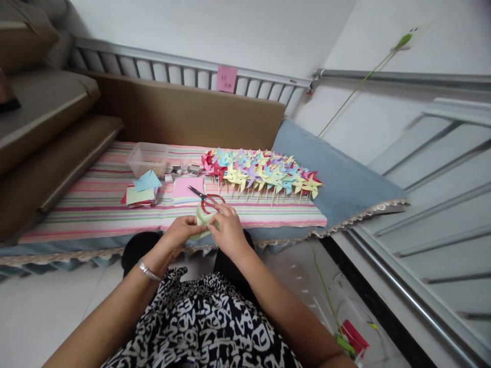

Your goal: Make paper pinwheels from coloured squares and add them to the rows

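Observation:
My left hand (183,231) and my right hand (227,231) meet over the bed's front edge, both pinching a pale green paper piece (202,216) between their fingertips. Red-handled scissors (207,199) lie on the striped cloth (95,197) just beyond my fingers, partly on a pink paper stack (186,187). Further back lies a wide row of several finished paper pinwheels (261,173) in yellow, blue, pink and purple, on wooden sticks.
A stack of coloured paper squares (141,191) lies to the left, with a clear plastic box (149,158) and small metal pieces (180,171) behind it. A cardboard sheet (184,115) leans on the bed rail. Brown cushions (46,117) sit at left. A green cable (326,291) runs down the floor.

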`<state>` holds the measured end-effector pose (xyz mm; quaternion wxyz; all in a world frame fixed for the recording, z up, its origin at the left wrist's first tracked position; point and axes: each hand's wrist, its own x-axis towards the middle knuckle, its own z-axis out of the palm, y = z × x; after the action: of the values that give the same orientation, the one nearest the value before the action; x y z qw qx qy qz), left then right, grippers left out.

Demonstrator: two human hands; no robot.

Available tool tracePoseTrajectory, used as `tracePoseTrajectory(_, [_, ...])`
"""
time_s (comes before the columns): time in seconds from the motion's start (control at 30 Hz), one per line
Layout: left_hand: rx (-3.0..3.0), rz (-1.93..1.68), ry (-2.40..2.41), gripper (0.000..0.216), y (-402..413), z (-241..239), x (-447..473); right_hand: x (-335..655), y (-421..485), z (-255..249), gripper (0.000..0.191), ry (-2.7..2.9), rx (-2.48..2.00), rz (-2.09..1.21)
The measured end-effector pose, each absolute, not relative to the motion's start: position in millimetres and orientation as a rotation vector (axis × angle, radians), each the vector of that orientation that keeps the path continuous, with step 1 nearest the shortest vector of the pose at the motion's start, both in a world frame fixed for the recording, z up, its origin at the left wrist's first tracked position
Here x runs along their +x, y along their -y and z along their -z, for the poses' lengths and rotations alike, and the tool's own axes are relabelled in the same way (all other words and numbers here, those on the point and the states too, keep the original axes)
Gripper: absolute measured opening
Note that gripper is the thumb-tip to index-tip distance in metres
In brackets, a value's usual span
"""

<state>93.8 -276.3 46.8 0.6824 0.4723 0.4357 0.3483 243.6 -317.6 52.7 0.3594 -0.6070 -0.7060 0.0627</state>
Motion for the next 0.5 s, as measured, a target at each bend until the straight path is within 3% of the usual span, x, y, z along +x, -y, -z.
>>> tracePoseTrajectory(0.3, [1.040,-0.836,-1.033,0.020,274,-40,93,242,314,-54,0.010,1.829,-1.572,-0.226])
tracePoseTrajectory(0.5, [1.140,-0.732,-1.038,0.016,272,-45,91,249,307,-73,0.056,1.874,-1.517,-0.443])
